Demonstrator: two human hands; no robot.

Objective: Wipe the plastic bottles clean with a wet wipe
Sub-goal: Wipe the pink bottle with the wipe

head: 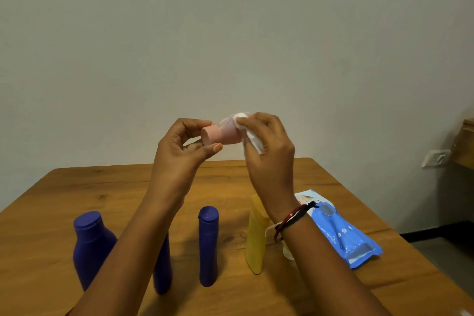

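A small pink bottle [221,134] lies on its side in the air, its flat end facing left, with a crumpled white wet wipe [250,131] pressed over its right end. On the tabletop [77,187] stand three purple bottles: a wide one [89,246] at the left, a slim one [163,267] partly hidden, and a slim one [209,244] in the middle. A yellow bottle [256,236] stands upright to their right.

A brown wooden table [77,187] stands against a plain pale wall [230,33]; a white wall socket [435,158] sits low at right.
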